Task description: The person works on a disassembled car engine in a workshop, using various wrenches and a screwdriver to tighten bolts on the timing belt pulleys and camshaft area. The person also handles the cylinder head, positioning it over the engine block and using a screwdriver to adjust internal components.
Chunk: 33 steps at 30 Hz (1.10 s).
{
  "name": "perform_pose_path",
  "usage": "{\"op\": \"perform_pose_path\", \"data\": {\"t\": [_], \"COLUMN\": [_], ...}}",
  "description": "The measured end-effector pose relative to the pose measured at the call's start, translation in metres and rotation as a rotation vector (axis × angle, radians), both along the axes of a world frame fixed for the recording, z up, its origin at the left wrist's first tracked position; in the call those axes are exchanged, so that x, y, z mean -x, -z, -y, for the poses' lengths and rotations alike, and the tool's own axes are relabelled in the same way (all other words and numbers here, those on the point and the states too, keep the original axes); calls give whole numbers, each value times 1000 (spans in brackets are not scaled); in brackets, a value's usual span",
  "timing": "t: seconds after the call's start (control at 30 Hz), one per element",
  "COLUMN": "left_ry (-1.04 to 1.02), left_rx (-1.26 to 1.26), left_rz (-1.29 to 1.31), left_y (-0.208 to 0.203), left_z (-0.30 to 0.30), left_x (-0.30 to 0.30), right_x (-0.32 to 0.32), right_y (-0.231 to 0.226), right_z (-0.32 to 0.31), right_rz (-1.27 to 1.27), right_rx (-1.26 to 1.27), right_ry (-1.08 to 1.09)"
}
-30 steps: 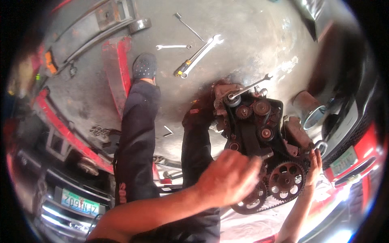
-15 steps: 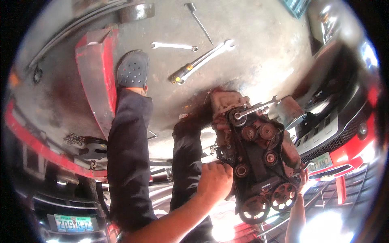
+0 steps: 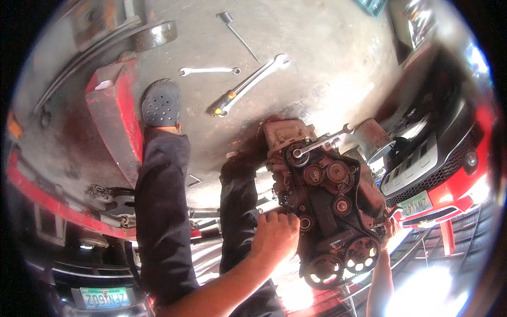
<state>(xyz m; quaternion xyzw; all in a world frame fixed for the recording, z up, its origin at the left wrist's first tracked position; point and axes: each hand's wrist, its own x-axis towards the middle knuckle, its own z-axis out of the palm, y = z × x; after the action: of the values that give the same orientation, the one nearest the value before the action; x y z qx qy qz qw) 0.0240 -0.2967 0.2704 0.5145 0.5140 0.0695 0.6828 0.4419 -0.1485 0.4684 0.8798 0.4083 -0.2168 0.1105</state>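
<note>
A grimy engine block (image 3: 327, 211) with a toothed timing belt (image 3: 364, 224) and several pulleys stands in front of me, right of my legs. My left hand (image 3: 275, 235) is closed at the engine's left side, its fingers curled; whatever they grip is hidden. At the engine's right edge, my right hand (image 3: 390, 233) has its fingers bent round the side, and most of its hold is hidden. A combination wrench (image 3: 325, 141) sits with its ring end on the pulley (image 3: 297, 155) at the far end of the engine, its open end pointing right.
Beyond the engine, a small wrench (image 3: 209, 70), a larger wrench (image 3: 259, 84) beside a yellow-and-black-handled tool (image 3: 226, 103), and a coil-ended rod (image 3: 240, 39) lie on concrete. A red metal stand (image 3: 113, 108) is left of my shoe (image 3: 161, 103). A red car (image 3: 454, 185) stands right.
The whole view has shifted a little, so things on the floor appear farther left and lower. Both hands stay at the engine's sides; the wrench remains on the pulley.
</note>
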Motion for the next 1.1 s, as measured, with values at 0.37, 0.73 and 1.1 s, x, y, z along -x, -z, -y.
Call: {"op": "perform_pose_path", "data": {"t": [0.37,0.73,1.1], "left_ry": [107,48,-290], "left_rx": [-9,140,267], "left_rz": [-45,39,128], "left_y": [-5,-5,0], "left_z": [24,44,42], "left_x": [-29,-55,-77], "right_x": [-26,-46,-100], "right_y": [-3,-14,-29], "right_z": [2,-4,3], "right_rz": [-37,-59,33], "right_rx": [-17,-3,-48], "right_ry": [-20,-60,-243]}}
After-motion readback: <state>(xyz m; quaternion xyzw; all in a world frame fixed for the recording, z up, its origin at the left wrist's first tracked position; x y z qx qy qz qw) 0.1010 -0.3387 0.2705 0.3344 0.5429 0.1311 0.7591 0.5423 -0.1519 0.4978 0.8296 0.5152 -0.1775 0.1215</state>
